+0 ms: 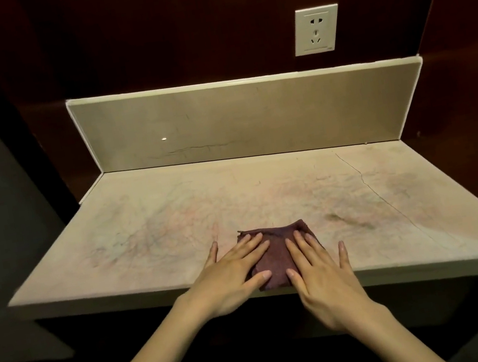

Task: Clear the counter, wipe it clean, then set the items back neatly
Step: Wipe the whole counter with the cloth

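A folded dark purple cloth lies on the beige stone counter, close to its front edge and near the middle. My left hand rests flat on the cloth's left part, fingers straight and spread. My right hand presses flat on the cloth's right part, with its little finger out on the bare counter. Neither hand curls round the cloth. The counter's surface shows pinkish smears, a dark smudge to the right of the cloth and a thin crack.
A low beige backsplash closes the counter's far side and left corner. A white wall socket sits on the dark red wall above it. A grey wall stands to the left, dark floor lies below the front edge.
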Demonstrator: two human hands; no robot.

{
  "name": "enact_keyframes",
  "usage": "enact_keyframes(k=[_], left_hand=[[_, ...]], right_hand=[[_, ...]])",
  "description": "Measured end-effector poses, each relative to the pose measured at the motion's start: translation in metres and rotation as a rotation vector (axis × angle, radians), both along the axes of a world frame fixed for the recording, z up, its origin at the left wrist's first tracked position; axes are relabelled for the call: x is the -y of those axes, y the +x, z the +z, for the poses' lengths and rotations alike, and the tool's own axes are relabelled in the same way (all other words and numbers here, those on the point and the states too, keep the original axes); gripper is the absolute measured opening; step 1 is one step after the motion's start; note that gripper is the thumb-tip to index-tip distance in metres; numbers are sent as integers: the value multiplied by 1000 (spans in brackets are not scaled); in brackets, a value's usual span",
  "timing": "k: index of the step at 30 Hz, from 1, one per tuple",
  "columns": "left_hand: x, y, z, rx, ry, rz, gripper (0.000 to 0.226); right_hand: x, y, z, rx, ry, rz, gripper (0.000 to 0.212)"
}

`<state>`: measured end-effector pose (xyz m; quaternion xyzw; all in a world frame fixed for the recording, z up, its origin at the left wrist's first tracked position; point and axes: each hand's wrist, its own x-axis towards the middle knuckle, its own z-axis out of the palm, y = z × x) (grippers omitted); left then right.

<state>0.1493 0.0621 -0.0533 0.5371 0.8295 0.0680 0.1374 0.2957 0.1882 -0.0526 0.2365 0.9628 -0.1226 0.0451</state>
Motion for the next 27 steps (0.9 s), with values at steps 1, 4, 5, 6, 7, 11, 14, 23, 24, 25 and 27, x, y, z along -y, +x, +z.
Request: enact_keyframes(k=[1,4,5,6,7,11,14,23,24,25,27], left_hand=[[0,-2,0,1,-2,4,60],[-3,-13,0,9,0,19,59],[-4,-19,1,11,-4,21,59],[-6,-25,2,9,-10,23,59],[-8,-32,3,3,-18,23,59],[-21,-63,7,-16,-57,30,59],[-34,-89,7,-7,-57,37,59],[-80,-168,8,16,-27,42,58],[-84,-176,9,17,-28,43,58],[-88,-183,9,19,-28,45,58],[-97,-201,9,23,-28,46,58]], right_hand=[[-1,-2,0,-1,1,0,57],[-4,-16,0,2,-6,2,57],[-5,-23,0,2,-9,2,57],[-6,-30,0,0,-10,1,57],[-9,-38,-1,-2,-11,0,58],[-19,-70,-1,-13,-33,-7,58],[-29,-94,-1,-17,-42,-10,58],[-69,-177,-3,-32,-51,-47,59],[-73,-185,-3,-36,-47,-51,59],[-76,-193,-4,-38,-43,-55,59],[-83,-211,-5,-33,-41,-65,59]])
